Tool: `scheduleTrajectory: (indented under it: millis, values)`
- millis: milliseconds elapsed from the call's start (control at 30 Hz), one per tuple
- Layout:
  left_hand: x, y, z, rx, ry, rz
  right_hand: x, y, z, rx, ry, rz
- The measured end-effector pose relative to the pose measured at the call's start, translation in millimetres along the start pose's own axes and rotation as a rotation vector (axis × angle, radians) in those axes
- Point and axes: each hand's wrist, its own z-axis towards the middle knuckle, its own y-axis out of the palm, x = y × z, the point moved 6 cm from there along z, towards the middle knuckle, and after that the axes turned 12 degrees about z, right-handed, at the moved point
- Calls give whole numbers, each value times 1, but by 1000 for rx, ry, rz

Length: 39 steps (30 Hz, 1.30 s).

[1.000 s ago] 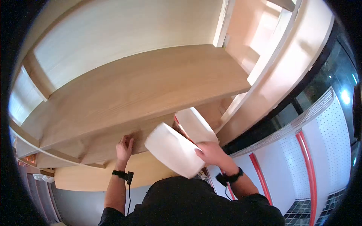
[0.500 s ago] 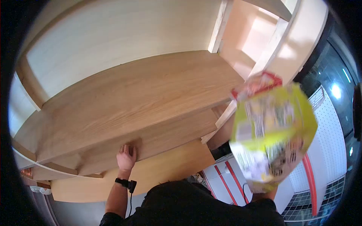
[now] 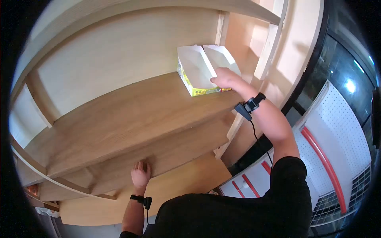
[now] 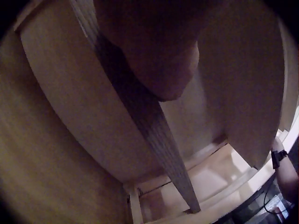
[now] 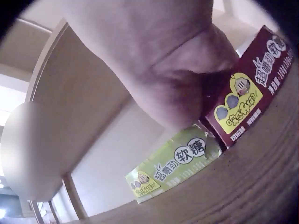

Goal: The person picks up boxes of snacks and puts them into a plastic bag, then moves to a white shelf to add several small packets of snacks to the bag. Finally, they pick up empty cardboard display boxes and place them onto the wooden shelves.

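Observation:
Two cardboard display boxes, one green and one dark red, stand side by side at the right end of the upper shelf. Their white insides face up, with nothing seen in them. My right hand pinches the adjoining walls where the boxes meet; its fingers are partly hidden. The right wrist view shows printed front strips low over the wood. Down on the lower shelf, near its front edge, my left hand rests with loosely bent fingers and holds nothing.
A wooden upright closes off the right end of the shelf. Above runs a curved board. To the right stands a white pegboard rack with red strips, beside a dark window. A light wood panel lies below.
My right hand has swung the boxes out to the right, then up onto the upper shelf's right end, against the back. My left hand has stayed on the lower shelf.

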Motion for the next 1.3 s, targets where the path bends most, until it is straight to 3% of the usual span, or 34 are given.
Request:
scheduleTrajectory:
  millis: [100, 367, 467, 567, 667, 767, 867, 967, 1067, 1167, 1300]
  values:
    - [5, -3, 3, 18, -22, -66, 2, 5, 7, -3, -56, -14]
    - [7, -8, 4, 35, 6, -49, -34, -2, -23, -83, 36, 133]
    - [6, -10, 3, 40, -3, -43, -26, 8, -9, 49, -225, 0]
    - [3, -5, 0, 24, -16, -28, -9, 11, 8, -26, 27, 87]
    - [-1, -3, 1, 22, -27, -20, -11, 2, 6, -15, 117, 142]
    - [0, -2, 1, -12, -56, 7, -10, 2, 8, 85, 1, -10]
    - [-3, 0, -1, -10, -40, -11, -4, 5, 11, 27, 111, -2]
    - [-5, 2, -3, -6, -40, -15, -5, 5, 14, 46, 23, -45]
    - [-2, 0, -2, -1, -40, -19, -7, 8, 14, -20, 81, 53]
    - [3, -6, 0, -9, -54, -16, -20, 2, 8, -26, 12, -32]
    - [1, -6, -1, 2, -43, -39, -25, -5, -3, 44, 4, 12]
